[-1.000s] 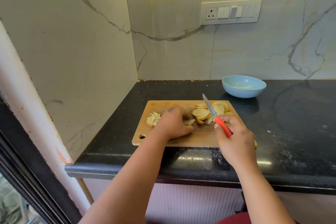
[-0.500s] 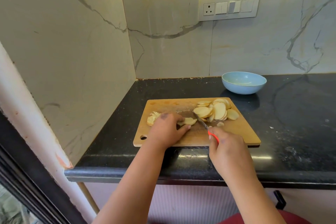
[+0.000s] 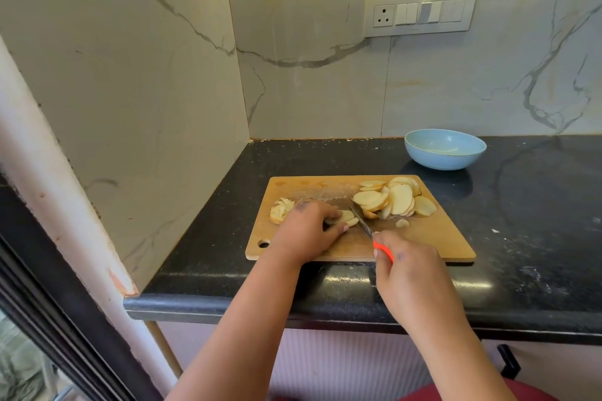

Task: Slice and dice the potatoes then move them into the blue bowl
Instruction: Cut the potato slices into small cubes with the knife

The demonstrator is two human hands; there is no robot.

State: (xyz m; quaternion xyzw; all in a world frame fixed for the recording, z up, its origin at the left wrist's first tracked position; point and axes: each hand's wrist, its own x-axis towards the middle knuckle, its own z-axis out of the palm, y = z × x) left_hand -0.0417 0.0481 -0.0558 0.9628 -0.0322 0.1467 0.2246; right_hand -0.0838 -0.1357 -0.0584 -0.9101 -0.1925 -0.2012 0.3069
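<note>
A wooden cutting board (image 3: 433,238) lies on the black counter. My left hand (image 3: 306,231) holds a small stack of potato slices (image 3: 346,217) down on the board, fingers curled over it. My right hand (image 3: 410,267) grips the red handle of a knife (image 3: 361,220), whose blade rests on the board just right of that stack. A pile of round potato slices (image 3: 394,198) covers the board's far right part. A smaller heap of cut pieces (image 3: 280,210) sits at the board's left edge. The blue bowl (image 3: 445,153) stands behind the board, to the right.
Marble walls close off the counter on the left and behind. A switch panel (image 3: 420,11) hangs on the back wall. The black counter (image 3: 537,221) stretches bare to the right of the board. One small potato bit (image 3: 402,222) lies loose on the board.
The knife came down from raised above the slices to the board beside the stack under my left hand. The camera view shifted slightly.
</note>
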